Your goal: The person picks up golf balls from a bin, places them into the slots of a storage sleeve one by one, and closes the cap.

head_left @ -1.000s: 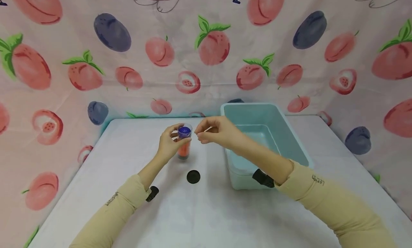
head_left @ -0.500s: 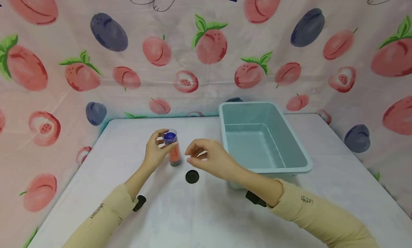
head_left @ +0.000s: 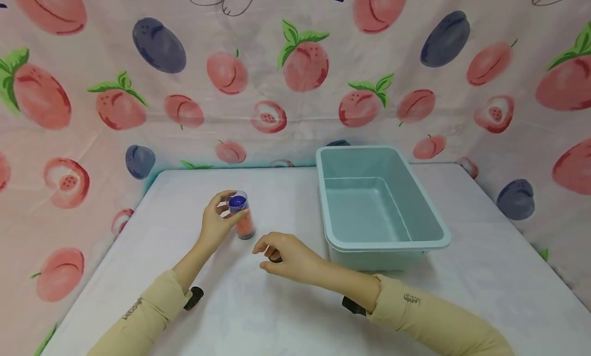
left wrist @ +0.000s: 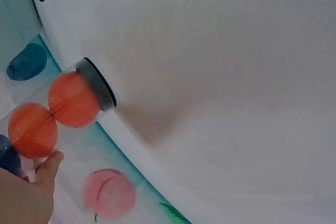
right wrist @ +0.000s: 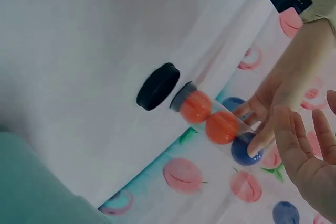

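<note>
My left hand grips a clear tube near its open top, fingers on one side and thumb on the other. Inside the tube, a blue ball sits above two orange balls; a dark cap covers its bottom end. The tube stands nearly upright over the white table, slightly tilted. My right hand hovers over a round black lid, its fingers loosely bent and holding nothing. In the head view the right fingers hide most of that lid.
A pale blue-green plastic tub stands on the right half of the white table, with nothing in it. A fruit-print cloth hangs behind the table and along its sides.
My left hand has brought the tube left and a little nearer. My right hand has come away from beside the tube's top, down and towards me to the black lid.
</note>
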The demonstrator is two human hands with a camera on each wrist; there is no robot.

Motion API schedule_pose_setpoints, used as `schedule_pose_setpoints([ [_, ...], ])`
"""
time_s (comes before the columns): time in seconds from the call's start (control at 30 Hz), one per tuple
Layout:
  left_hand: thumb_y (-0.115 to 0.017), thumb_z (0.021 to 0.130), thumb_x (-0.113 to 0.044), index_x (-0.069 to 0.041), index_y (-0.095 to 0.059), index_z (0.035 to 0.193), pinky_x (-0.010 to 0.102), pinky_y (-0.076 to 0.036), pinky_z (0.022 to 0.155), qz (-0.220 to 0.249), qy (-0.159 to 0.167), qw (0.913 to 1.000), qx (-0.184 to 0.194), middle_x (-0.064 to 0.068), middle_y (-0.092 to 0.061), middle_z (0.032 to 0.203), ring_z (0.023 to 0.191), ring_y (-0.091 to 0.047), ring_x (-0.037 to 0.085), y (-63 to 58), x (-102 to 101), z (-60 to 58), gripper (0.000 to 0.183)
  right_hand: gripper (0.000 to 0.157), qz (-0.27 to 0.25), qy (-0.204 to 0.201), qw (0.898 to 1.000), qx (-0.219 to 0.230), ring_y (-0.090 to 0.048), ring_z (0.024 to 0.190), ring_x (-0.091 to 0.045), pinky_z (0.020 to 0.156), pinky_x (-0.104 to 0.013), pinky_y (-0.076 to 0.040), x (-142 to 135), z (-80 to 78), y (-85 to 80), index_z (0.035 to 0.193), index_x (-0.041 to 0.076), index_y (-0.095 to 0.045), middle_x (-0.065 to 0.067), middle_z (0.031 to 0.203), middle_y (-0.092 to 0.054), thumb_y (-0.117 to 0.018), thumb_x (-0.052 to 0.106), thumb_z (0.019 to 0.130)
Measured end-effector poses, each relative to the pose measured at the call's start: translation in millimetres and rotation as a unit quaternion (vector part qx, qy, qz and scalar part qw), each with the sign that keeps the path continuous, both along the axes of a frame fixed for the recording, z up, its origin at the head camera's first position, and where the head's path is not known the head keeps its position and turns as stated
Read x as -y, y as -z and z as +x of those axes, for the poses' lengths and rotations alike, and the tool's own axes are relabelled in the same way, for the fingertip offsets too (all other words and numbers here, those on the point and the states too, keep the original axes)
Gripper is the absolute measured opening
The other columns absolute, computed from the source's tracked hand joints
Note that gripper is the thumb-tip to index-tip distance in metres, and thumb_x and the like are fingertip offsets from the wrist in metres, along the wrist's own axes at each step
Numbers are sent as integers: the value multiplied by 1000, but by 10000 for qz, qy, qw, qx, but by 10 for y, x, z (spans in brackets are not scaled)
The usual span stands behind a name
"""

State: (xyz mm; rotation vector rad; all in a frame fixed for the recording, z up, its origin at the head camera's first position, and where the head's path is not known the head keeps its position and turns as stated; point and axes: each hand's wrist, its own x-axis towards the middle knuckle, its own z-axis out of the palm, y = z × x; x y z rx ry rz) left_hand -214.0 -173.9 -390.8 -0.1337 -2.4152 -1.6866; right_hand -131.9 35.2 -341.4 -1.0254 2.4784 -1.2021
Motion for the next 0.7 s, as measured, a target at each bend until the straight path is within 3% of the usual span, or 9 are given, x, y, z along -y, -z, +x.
schedule_pose_setpoints([
  [0.2, -75, 79, -8, -2, -53, 127, 12, -48, 78, 9, 62, 10000, 9, 16, -52, 118, 98, -58, 26, 13, 41, -17, 53, 25, 404, 173, 9984, -345, -62, 94, -27, 83, -29, -53, 38, -42, 95, 108, 3, -63, -9, 105, -65, -69, 7, 84],
  [0.4, -75, 79, -11, -3, -53, 130, 14, -49, 81, -6, 52, 9997, 224, 15, -50, 116, 105, -61, 33, 11, 40, -4, 56, 30, 586, 484, 9969, -211, -61, 98, -29, 86, -32, -51, 47, -131, 221, 111, 3, -62, -13, 111, -65, -71, 10, 83],
  [0.57, -76, 79, -11, -6, -55, 128, 9, -50, 73, 2, 23, 9996, 290, 12, -48, 111, 102, -63, 34, 26, 40, -6, 54, 36, 620, 767, 9950, -143, -60, 104, -31, 91, -39, -50, 28, -222, 331, 114, 1, -61, -15, 115, -63, -73, 12, 81],
  [0.7, -77, 78, -13, -7, -56, 128, 10, -50, 73, -15, -15, 9996, 278, 12, -48, 110, 100, -64, 34, 18, 52, -18, 55, 45, 937, 952, 9910, -94, -56, 114, -31, 98, -42, -46, 20, -294, 405, 120, 0, -58, -16, 121, -61, -75, 15, 80],
])
